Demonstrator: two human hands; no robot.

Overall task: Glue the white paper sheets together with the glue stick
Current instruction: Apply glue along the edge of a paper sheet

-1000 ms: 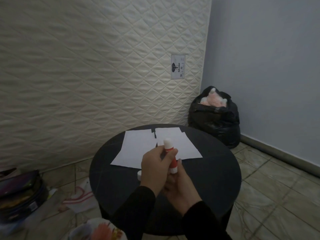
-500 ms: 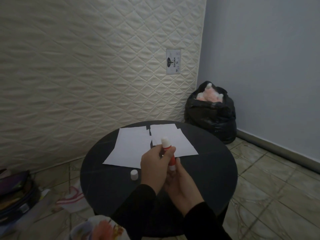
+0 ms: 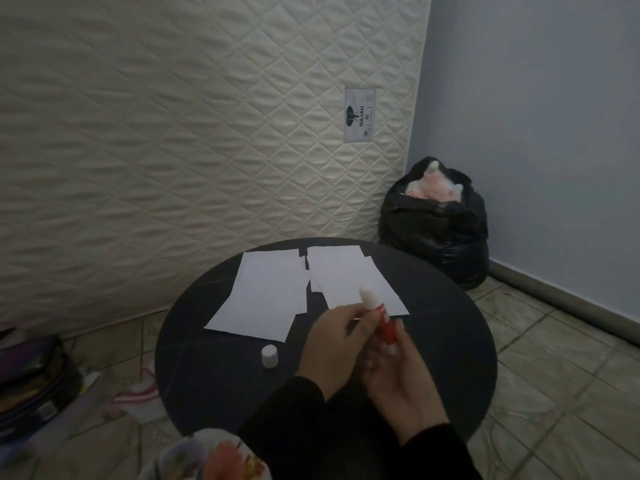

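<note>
White paper sheets lie on the far half of a round black table (image 3: 446,344): a larger left sheet (image 3: 263,296) and a right sheet (image 3: 346,275) with a smaller piece partly under it. Above the table's near half both hands hold an uncapped red glue stick (image 3: 486,327) whose white glue tip points up and away. My left hand (image 3: 334,344) pinches its upper part. My right hand (image 3: 398,379) grips its lower end. The white cap (image 3: 269,355) stands on the table left of my hands.
A quilted mattress (image 3: 207,133) leans against the wall behind the table. A black plastic bag (image 3: 436,226) with pink stuffing sits in the corner at right. Bags and papers (image 3: 34,386) lie on the tiled floor at left.
The view has shifted, so the table sits lower and more central. The cap, hidden behind my left hand a second ago, shows on the table. Both hands keep holding the glue stick.
</note>
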